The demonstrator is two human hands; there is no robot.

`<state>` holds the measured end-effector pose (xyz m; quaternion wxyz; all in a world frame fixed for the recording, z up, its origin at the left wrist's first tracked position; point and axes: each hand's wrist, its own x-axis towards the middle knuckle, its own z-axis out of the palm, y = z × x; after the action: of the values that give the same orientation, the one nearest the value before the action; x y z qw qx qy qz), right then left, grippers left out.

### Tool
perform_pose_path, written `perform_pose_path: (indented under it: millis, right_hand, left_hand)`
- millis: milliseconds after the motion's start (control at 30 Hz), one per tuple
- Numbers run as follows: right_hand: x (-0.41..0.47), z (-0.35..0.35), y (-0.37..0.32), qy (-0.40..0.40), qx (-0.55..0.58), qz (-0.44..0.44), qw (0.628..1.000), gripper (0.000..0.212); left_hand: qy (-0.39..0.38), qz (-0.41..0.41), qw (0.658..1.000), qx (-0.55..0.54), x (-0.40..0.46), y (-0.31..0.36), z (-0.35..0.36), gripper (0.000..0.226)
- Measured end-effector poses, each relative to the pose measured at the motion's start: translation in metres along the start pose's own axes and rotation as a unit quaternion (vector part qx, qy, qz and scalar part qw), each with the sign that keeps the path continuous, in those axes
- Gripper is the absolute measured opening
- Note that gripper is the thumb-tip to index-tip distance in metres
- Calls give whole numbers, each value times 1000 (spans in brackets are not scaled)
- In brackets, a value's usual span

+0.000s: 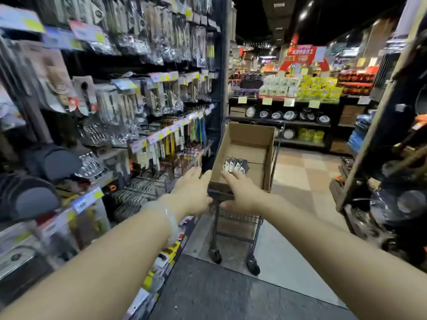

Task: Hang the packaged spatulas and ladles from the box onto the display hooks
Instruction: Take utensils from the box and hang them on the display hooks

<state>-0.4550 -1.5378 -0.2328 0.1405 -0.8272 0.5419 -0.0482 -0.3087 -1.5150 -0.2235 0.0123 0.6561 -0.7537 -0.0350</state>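
Observation:
An open cardboard box sits on top of a small wire cart in the aisle. A few packaged utensils with black-and-white cards lie in its near part. My left hand touches the box's near left corner with its fingers straight. My right hand lies over the near rim; its fingers reach inside, close to the packages, and its thumb is spread below by the cart's handle. On the left stand the display hooks, full of hanging packaged utensils.
Price tags line the hook rails. Wire racks and pans fill the lower left shelves. A dark shelf unit with cookware stands on the right. Tiled floor runs beyond the cart to further store displays.

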Motion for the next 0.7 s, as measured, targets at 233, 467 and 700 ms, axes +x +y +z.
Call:
perform_pose_path:
  millis: [233, 467, 700]
  right_hand:
    - [150, -30, 52, 11, -26, 48, 998, 87]
    - [264, -41, 116, 15, -7, 86, 996, 79]
    - [369, -13, 213, -32, 36, 131, 990, 73]
  left_hand:
    - [-24, 33, 998, -44, 168, -31, 2, 72]
    - [-22, 51, 995, -82, 309, -54, 14, 64]
    - [-90, 37, 989, -112, 432, -57, 81, 67]
